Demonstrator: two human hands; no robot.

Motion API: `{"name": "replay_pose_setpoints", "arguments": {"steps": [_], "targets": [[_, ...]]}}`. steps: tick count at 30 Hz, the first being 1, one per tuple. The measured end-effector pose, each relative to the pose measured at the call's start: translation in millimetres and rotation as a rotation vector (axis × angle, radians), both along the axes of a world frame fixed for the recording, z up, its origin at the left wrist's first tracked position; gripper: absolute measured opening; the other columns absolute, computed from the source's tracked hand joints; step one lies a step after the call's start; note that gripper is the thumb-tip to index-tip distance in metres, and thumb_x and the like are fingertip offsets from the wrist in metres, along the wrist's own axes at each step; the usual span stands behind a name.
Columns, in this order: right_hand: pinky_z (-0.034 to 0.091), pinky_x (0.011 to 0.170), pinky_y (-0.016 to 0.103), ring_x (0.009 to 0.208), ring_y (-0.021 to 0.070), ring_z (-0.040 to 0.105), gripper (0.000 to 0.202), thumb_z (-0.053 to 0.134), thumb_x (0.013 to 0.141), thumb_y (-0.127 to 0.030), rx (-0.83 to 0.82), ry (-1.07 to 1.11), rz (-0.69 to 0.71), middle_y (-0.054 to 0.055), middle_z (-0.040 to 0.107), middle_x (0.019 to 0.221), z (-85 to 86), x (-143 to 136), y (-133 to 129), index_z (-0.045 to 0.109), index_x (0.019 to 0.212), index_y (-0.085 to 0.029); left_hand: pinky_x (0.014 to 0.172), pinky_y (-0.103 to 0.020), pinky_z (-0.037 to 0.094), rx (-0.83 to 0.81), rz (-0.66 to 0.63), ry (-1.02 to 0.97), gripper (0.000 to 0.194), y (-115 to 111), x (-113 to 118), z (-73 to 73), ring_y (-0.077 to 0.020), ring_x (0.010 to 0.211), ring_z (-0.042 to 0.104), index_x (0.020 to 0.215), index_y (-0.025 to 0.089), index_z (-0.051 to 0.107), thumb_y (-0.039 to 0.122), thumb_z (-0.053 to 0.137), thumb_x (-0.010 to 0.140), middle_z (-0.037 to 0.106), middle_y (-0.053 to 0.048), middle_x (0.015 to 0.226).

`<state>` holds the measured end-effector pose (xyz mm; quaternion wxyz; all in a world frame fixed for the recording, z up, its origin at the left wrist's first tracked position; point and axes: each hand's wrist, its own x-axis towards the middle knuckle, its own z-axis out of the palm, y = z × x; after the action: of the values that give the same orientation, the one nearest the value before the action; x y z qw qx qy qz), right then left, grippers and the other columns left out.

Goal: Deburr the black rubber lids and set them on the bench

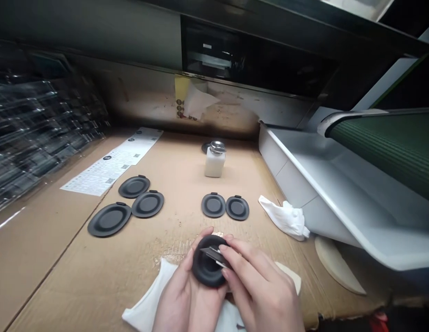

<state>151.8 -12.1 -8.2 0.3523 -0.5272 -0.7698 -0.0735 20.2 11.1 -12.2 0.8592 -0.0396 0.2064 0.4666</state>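
Note:
My left hand (pixel 188 288) cups a round black dished disc (pixel 208 275) with a thick rim, its fingers and thumb around the edge. Pinched between thumb and fingertips of my right hand (pixel 261 281) is a small flat metal blade (pixel 214 256). Its pointed end lies over the inside of the disc, and its rear part is hidden by my fingers. Beneath both hands a white cloth (pixel 148 295) is spread on the cardboard. Just beyond them lie two flat black discs with small tabs, a left one (pixel 213 205) and a right one (pixel 237 208).
Several similar black discs (pixel 109 220) lie to the left, near printed label sheets (pixel 110 166). A pump-top bottle (pixel 214 162) stands at the back. On the right are a crumpled white cloth (pixel 286 219), a large grey tray (pixel 325 203) and a green conveyor belt (pixel 390 143). Clear plastic trays (pixel 31 124) pile up at left.

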Motion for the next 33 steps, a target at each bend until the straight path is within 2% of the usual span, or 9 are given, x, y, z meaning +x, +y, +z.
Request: {"name": "replay_pose_setpoints", "arguments": {"steps": [7,18,24,33], "targets": [[0.055,0.076,0.025,0.089,0.0173,0.064,0.030,0.054,0.083,-0.017,-0.013,-0.017,-0.017,0.005,0.061,0.115,-5.9,-3.3,0.0,0.061,0.111,-0.019,0.100,-0.042,0.036,-0.031,0.022,0.008,0.033,3.3,3.6,0.6,-0.0226,0.111,0.054,0.097,0.023,0.069,0.024,0.037,0.088,0.069,-0.006,0.102],[0.055,0.076,0.025,0.091,0.0173,0.064,0.030,0.055,0.082,-0.015,-0.019,-0.010,-0.023,0.005,0.061,0.115,-8.8,-3.7,0.9,0.062,0.111,-0.019,0.097,-0.039,0.039,0.026,0.045,-0.016,0.032,0.9,3.7,-4.9,-0.0182,0.096,0.061,0.099,0.023,0.068,0.024,0.038,0.088,0.069,-0.006,0.100],[0.055,0.073,0.025,0.085,0.0165,0.065,0.029,0.055,0.082,-0.017,-0.021,-0.040,-0.015,0.004,0.061,0.115,-7.3,-2.1,0.2,0.063,0.110,-0.021,0.093,-0.035,0.043,0.032,0.047,-0.026,0.030,-1.0,2.8,-4.3,-0.0189,0.102,0.059,0.102,0.022,0.066,0.025,0.040,0.088,0.067,-0.007,0.107],[0.055,0.069,0.024,0.085,0.0157,0.064,0.028,0.056,0.082,-0.018,-0.034,-0.050,-0.009,0.004,0.061,0.115,-4.4,0.3,-1.9,0.064,0.108,-0.024,0.085,-0.030,0.048,0.068,0.033,-0.062,0.031,-0.1,2.7,-3.7,-0.0207,0.104,0.059,0.102,0.019,0.067,0.024,0.040,0.089,0.068,-0.010,0.104]]}}
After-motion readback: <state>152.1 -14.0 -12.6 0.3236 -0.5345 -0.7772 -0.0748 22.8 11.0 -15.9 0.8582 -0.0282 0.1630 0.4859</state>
